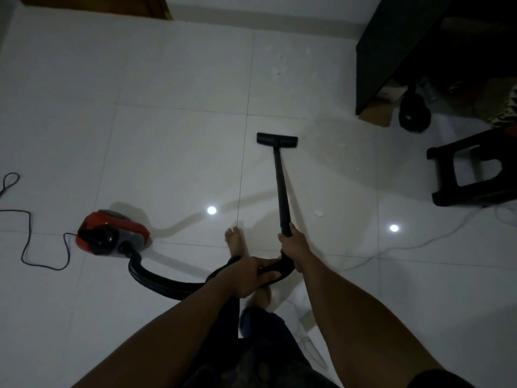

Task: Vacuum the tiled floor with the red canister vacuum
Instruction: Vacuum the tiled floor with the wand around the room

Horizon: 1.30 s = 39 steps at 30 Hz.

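The red canister vacuum [112, 232] sits on the white tiled floor [167, 135] to my left. Its black ribbed hose [159, 281] curves from the canister to the curved handle. My left hand [249, 275] grips the handle where the hose joins it. My right hand [295, 245] is closed around the lower end of the black wand [281, 186]. The wand runs forward to the flat black floor nozzle [277, 139], which rests on the tiles ahead of me. Small white scraps [317, 212] lie right of the wand, and more white bits [278, 70] lie beyond the nozzle.
The black power cord [28, 239] loops on the floor left of the canister. A black plastic stool [472, 169] stands at the right, a dark cabinet [391, 51] behind it with a round black object [414, 113] beside it. A white cable [419, 245] trails across the right tiles. My bare foot [236, 240] is by the handle.
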{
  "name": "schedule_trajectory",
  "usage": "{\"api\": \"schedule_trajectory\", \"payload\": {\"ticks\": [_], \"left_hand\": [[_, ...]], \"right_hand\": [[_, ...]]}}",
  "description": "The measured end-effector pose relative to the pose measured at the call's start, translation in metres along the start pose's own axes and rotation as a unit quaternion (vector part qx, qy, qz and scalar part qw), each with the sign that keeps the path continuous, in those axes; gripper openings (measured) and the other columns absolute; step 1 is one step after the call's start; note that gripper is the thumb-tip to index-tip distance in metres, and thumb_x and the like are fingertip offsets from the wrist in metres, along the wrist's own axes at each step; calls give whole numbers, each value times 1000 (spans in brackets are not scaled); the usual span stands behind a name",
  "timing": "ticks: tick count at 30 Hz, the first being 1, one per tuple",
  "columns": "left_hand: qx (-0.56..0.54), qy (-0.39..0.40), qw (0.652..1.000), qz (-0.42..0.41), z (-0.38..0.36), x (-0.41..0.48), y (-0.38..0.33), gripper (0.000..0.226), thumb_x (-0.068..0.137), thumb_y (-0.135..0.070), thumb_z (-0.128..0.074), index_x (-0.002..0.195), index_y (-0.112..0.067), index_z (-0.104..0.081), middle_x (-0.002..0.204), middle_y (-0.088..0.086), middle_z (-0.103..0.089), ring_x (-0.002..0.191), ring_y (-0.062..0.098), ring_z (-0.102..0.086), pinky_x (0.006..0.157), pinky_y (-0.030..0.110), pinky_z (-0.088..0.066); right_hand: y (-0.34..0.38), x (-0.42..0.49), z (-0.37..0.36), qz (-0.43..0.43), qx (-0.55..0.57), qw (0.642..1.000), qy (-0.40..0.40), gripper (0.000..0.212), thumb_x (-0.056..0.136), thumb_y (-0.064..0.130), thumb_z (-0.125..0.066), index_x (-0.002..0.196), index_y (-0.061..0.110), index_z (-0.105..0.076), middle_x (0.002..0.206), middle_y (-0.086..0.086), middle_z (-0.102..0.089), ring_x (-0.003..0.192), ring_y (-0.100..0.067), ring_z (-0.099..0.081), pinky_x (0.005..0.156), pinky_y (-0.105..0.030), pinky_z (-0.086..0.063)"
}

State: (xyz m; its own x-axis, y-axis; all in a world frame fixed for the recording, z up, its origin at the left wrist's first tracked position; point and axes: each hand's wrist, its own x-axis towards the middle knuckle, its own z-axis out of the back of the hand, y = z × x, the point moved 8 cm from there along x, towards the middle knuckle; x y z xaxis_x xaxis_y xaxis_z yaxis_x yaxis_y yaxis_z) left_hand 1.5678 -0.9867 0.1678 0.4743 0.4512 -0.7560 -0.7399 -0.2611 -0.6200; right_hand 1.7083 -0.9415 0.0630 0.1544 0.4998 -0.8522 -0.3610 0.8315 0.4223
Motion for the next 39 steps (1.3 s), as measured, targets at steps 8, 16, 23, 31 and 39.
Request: {"api": "schedule_trajectory", "payload": {"ticks": [8, 16, 23, 31, 39], "left_hand": [[31, -3, 999, 30, 129, 49, -37, 73, 106, -41, -46, 159, -3, -14, 149, 33, -36, 142, 46, -31, 119, 48, -20], [-18, -9, 999, -26, 247, 103, -51, 60, 94, -71, -39, 148, -44, -44, 113, -5, -70, 97, 12, -65, 99, 38, -48], [-19, -29, 999, -22, 340, 147, -68, 52, 103, -51, -45, 153, -35, -39, 121, 10, -69, 100, 11, -61, 84, 18, -39], [-21, -49, 998, -11, 450, 224, -97, 50, 103, -50, -46, 149, -31, -45, 96, 4, -69, 72, 4, -58, 70, 18, -45], [-32, -74, 997, 20, 547, 291, -119, 51, 104, -47, -45, 151, -26, -43, 81, -4, -61, 63, 2, -51, 63, 18, -39]], "right_hand": [[116, 64, 27, -5, -5, 1000, -8, 64, 97, 31, -55, 156, 37, -30, 121, -10, -65, 98, -33, -65, 92, -51, -57], [241, 120, 42, 1, 9, 1000, -9, 66, 99, 29, -55, 157, 35, -26, 124, -10, -65, 106, -34, -65, 91, -47, -57], [332, 175, 52, 10, -25, 999, -17, 63, 101, 34, -51, 158, 34, -25, 137, -10, -59, 117, -33, -61, 100, -47, -52], [443, 252, 90, -7, 6, 1000, -8, 64, 102, 33, -51, 159, 36, -21, 134, -10, -60, 105, -26, -62, 82, -34, -52], [544, 325, 119, -5, 3, 1000, -3, 63, 104, 31, -50, 160, 34, -21, 139, -9, -56, 98, -21, -57, 84, -33, -51]]}}
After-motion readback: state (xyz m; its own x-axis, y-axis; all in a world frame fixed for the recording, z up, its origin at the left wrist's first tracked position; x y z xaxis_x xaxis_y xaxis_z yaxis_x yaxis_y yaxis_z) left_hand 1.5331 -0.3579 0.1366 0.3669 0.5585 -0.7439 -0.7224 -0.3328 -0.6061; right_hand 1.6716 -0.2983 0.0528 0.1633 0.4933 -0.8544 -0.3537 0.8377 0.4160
